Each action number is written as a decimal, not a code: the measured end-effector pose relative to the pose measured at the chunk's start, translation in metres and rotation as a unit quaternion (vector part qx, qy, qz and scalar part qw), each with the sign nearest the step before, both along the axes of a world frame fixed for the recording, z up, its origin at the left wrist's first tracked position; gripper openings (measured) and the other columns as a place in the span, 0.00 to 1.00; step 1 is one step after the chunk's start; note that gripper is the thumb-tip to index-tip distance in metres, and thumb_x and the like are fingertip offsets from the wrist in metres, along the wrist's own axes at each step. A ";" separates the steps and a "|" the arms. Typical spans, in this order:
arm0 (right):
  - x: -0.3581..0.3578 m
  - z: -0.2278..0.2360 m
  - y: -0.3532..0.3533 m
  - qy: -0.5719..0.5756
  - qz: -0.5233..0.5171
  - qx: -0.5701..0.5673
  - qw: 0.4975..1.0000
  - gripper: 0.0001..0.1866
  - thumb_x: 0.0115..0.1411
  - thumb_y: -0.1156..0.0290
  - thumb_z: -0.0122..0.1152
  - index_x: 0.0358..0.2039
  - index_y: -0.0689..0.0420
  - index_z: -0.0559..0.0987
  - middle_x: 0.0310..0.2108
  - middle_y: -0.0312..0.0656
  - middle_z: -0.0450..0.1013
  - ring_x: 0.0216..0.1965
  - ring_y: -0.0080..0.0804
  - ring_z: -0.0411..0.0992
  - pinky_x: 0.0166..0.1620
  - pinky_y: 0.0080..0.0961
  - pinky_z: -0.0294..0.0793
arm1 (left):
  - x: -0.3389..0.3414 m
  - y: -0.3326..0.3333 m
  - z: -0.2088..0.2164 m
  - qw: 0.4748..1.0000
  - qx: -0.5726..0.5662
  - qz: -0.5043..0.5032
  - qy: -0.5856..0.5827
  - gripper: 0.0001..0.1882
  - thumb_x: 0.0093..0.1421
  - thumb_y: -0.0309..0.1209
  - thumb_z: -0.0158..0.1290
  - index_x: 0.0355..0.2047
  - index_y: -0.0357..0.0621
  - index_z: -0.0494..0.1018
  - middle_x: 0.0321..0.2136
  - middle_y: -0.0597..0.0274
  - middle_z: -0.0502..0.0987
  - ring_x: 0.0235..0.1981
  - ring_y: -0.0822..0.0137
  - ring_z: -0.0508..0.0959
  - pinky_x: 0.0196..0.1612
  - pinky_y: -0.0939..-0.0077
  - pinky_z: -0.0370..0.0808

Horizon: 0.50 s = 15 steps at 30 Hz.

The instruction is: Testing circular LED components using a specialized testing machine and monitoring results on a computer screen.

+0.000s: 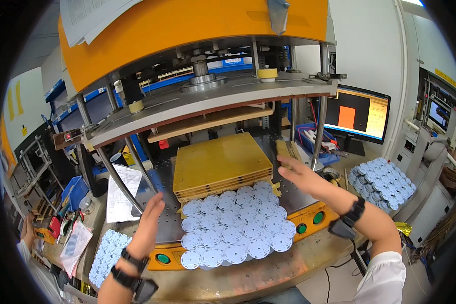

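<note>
My left hand (149,225) is raised with its fingers extended, left of a sheet of joined white round boards (238,223), and holds nothing. On the other side, my right hand (300,176) reaches in with fingers stretched out and nothing visible in them, close to a narrow yellowish block (288,149). Between the hands, a stack of flat yellow-brown plates (220,159) lies on the dark perforated bed (162,177) of a press. The sheet of round boards lies against the stack's near side, over the press's front edge. Black bands circle both wrists.
Above the bed hangs the press's grey upper platen (213,104). Green buttons (318,218) line the orange front. More round-board sheets are stacked at right (382,182) and lower left (109,253). A monitor (357,114) stands behind; another person's hand (29,230) shows far left.
</note>
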State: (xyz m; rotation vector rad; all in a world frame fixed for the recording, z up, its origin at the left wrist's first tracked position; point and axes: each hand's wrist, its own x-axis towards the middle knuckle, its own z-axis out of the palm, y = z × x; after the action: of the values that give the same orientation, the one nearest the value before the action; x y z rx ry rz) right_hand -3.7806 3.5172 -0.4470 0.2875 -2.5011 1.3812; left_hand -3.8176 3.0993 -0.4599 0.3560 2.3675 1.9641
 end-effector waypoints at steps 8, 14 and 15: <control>-0.080 -0.003 -0.010 -0.289 -0.032 -0.121 0.949 0.42 0.64 0.35 0.41 0.70 0.47 0.50 0.71 0.40 0.45 0.72 0.40 0.37 0.68 0.46 0.38 | -0.113 0.029 -0.014 0.987 -0.010 -0.054 -0.150 0.33 0.68 0.54 0.40 0.66 0.49 0.56 0.67 0.62 0.56 0.70 0.62 0.46 0.68 0.57 0.39; -0.101 -0.021 -0.006 -0.280 0.045 -0.188 0.940 0.42 0.65 0.35 0.38 0.71 0.45 0.47 0.73 0.35 0.40 0.73 0.36 0.32 0.68 0.49 0.33 | -0.096 0.049 -0.002 0.978 0.112 -0.126 -0.125 0.29 0.70 0.51 0.36 0.64 0.47 0.60 0.64 0.64 0.62 0.65 0.65 0.59 0.66 0.67 0.51; -0.100 -0.019 -0.008 -0.282 0.045 -0.188 0.940 0.42 0.65 0.35 0.38 0.71 0.45 0.47 0.73 0.35 0.40 0.73 0.36 0.32 0.68 0.49 0.33 | -0.094 0.050 0.000 0.975 0.132 -0.124 -0.130 0.28 0.71 0.50 0.35 0.63 0.47 0.61 0.62 0.64 0.64 0.63 0.66 0.61 0.66 0.68 0.52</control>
State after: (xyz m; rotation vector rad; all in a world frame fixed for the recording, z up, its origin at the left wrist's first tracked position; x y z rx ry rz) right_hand -3.8802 3.5089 -0.4663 -0.0943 -2.5697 2.1941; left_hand -3.9120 3.1494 -0.4600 0.3583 1.8166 2.0608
